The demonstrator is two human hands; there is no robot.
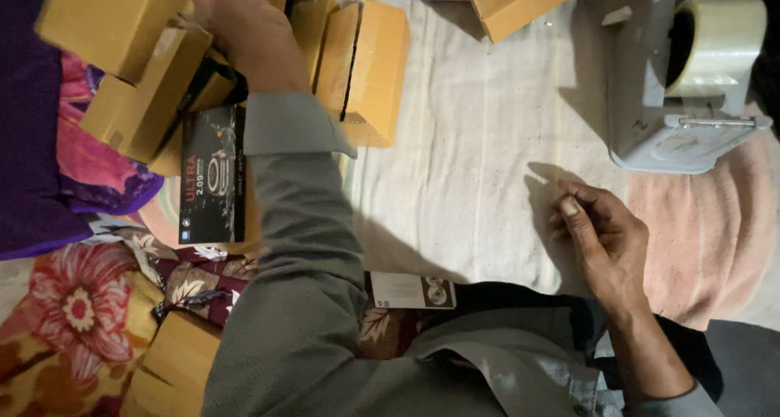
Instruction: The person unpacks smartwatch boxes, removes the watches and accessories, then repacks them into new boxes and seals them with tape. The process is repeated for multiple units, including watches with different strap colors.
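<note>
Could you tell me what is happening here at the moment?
A person sits over a pale cloth. The left hand reaches into a pile of tan cardboard boxes, beside a black product box. The right hand hovers over the cloth, fingers pinched, apparently holding nothing. A grey tape dispenser stands nearby.
</note>
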